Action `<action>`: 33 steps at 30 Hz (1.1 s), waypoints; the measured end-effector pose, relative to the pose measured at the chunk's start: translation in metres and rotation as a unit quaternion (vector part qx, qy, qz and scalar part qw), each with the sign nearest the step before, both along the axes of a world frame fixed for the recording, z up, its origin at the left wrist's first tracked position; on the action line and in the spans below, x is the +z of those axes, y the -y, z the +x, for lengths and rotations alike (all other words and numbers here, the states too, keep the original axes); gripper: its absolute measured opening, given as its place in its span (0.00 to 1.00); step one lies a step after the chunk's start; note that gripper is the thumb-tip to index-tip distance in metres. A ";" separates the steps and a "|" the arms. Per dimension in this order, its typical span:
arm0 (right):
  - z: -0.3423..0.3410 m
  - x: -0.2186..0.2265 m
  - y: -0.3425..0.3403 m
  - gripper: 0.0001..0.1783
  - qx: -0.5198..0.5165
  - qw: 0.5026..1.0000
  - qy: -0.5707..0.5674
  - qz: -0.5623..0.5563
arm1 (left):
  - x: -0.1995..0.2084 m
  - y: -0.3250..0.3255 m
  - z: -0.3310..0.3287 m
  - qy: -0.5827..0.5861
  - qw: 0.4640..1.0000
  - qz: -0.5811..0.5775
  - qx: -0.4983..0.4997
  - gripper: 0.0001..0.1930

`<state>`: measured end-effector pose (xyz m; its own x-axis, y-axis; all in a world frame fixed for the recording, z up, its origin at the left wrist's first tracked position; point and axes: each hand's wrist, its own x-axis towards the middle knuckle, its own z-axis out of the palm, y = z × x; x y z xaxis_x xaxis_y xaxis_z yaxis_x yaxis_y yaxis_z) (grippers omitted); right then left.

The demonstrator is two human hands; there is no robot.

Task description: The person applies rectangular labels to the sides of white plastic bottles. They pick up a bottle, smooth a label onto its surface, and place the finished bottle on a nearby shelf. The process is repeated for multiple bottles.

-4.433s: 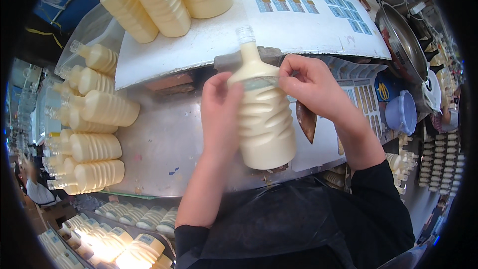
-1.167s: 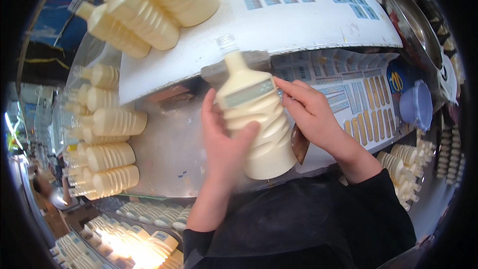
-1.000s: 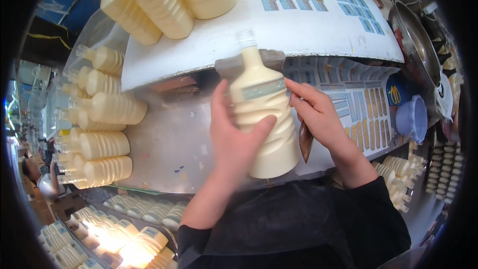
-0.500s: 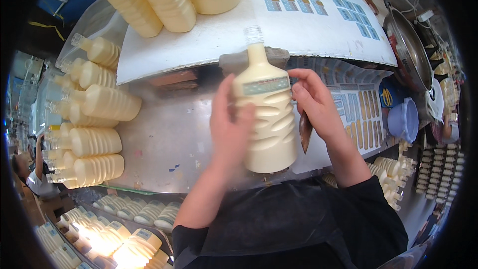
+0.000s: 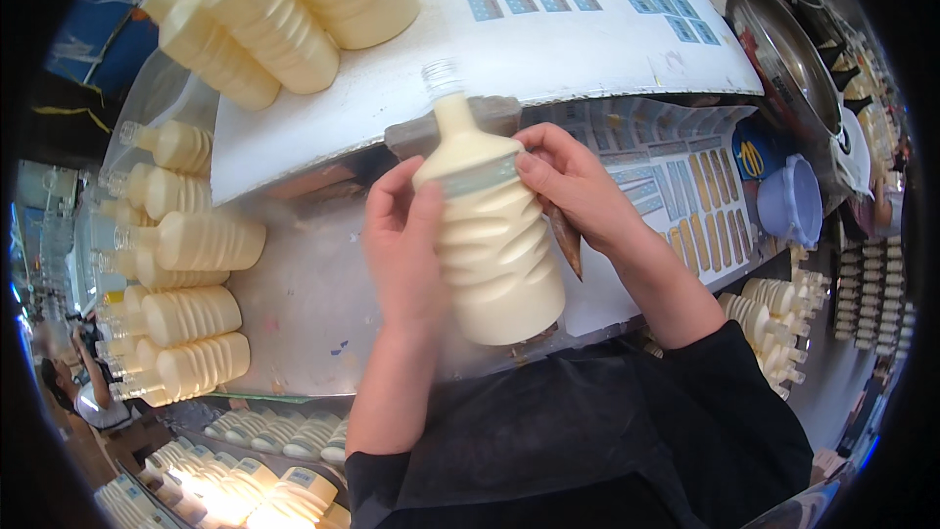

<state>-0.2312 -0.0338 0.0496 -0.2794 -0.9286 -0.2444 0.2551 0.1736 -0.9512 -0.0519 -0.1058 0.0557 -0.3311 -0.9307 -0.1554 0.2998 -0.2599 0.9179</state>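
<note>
A ribbed plastic bottle (image 5: 490, 235) full of cream-coloured liquid, with a clear cap, stands tilted in front of me over a steel worktop (image 5: 294, 313). My left hand (image 5: 401, 245) wraps its left side. My right hand (image 5: 573, 186) presses a narrow pale label band around the bottle's shoulder with thumb and fingers. Both forearms come up from the lower edge, the right one in a black sleeve.
Several filled bottles (image 5: 196, 313) lie stacked at the left, more (image 5: 294, 10) lie on a white board (image 5: 548, 49) at the top. Sheets of small labels (image 5: 685, 206) lie to the right, near a lilac bowl (image 5: 793, 201) and a metal pan (image 5: 783, 49). Crates of bottles (image 5: 245, 490) sit below.
The bottle has been turned and tipped slightly between my hands, and my right hand has slid along the label band at its shoulder. Both hands keep hold of it.
</note>
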 end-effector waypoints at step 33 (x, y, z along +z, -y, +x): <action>-0.004 -0.003 0.007 0.15 0.023 0.998 0.051 -0.019 | -0.010 0.002 0.000 -0.037 0.999 0.032 0.017 0.14</action>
<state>-0.2347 -0.0405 0.0464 -0.2119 -0.9489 -0.2337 0.3439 0.1515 -0.9267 -0.0514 -0.1080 0.0455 -0.3118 -0.9306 -0.1917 0.3752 -0.3059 0.8750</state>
